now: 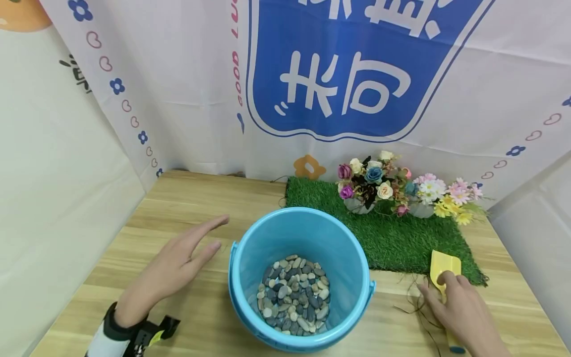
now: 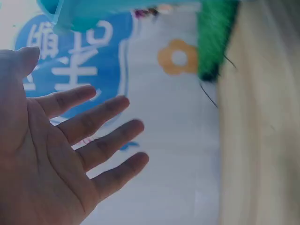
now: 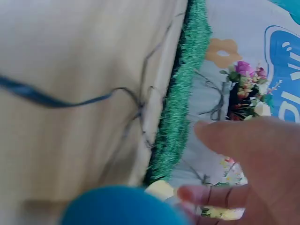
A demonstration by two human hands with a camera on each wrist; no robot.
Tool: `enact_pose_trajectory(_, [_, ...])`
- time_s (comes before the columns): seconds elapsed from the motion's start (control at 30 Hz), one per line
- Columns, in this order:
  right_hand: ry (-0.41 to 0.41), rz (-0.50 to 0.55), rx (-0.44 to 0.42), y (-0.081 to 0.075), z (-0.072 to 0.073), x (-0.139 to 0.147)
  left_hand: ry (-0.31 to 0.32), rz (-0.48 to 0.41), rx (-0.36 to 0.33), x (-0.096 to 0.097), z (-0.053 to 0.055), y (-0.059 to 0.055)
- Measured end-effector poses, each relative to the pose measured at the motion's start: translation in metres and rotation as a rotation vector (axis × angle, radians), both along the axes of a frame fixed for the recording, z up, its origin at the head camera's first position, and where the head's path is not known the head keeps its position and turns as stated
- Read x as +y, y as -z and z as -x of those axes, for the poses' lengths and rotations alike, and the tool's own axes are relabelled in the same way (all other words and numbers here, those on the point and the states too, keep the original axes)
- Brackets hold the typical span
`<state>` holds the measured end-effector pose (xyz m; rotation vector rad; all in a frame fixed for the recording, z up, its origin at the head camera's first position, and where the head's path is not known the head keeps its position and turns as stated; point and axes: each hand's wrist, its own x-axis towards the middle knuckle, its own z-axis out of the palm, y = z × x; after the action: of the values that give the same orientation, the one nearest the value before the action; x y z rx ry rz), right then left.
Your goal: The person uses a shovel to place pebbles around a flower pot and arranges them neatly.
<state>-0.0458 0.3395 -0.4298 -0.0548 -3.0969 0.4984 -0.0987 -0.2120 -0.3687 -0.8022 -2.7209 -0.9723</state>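
A light-blue bucket [image 1: 303, 218] stands on the table, with grey, brown and pale pebbles [image 1: 296, 295] covering its bottom. To its left, my left hand [image 1: 178, 265] hovers with fingers spread and holds nothing; the left wrist view shows its bare palm [image 2: 56, 154]. On the right, a yellow toy shovel [image 1: 441, 263] lies with its blade at the edge of the green mat and its blue handle end [image 3: 122, 206] toward me. My right hand [image 1: 461, 307] is over its handle, fingers at the neck, thumb [image 3: 225, 133] apart from the fingers. The palm hides part of the handle.
An artificial grass mat [image 1: 397, 243] lies behind the bucket, bearing two pots of artificial flowers [image 1: 379, 181]. Thin dark strings [image 1: 419, 307] trail on the wooden table [image 1: 200, 198] beside the shovel. A printed white cloth [image 1: 196, 99] hangs at the back.
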Motion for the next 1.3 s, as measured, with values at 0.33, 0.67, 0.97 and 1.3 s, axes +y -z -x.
enact_pose_trajectory(0.33, [0.095, 0.022, -0.114, 0.009, -0.001, 0.014, 0.235, -0.15, -0.158, 0.036, 0.021, -0.02])
enact_pose_trajectory(0.67, [0.052, 0.018, -0.027, 0.007, -0.007, 0.026, 0.3, -0.233, -0.253, 0.052, 0.026, -0.022])
enact_pose_trajectory(0.97, [0.049, 0.144, 0.074, -0.032, -0.023, 0.016, 0.31, -0.246, -0.275, 0.051, 0.025, -0.019])
enact_pose_trajectory(1.3, [-0.19, 0.284, 0.371, -0.087, -0.025, -0.015, 0.314, -0.254, -0.289, 0.051, 0.026, -0.02])
